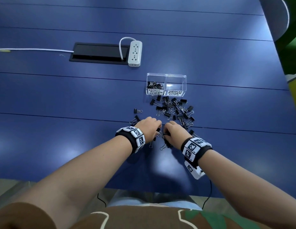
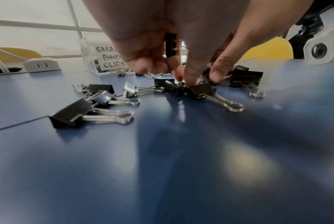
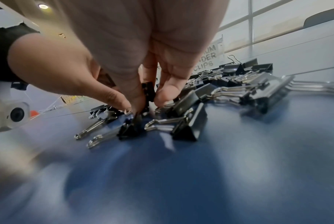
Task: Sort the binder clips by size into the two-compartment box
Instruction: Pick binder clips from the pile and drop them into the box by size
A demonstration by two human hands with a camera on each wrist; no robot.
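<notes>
Black binder clips lie in a loose heap on the blue table, just in front of the clear two-compartment box. Its left compartment, labelled small, holds several clips; the right one, labelled medium, looks empty. My left hand and right hand meet fingertip to fingertip at the heap's near edge. The left hand keeps a small black clip tucked in its curled fingers and pinches at clips on the table. The right hand pinches a small black clip.
A white power strip with its cable lies beside a black cable hatch at the back. Stray clips sit left of the heap. The table's near edge is close to my body, and its right edge runs diagonally.
</notes>
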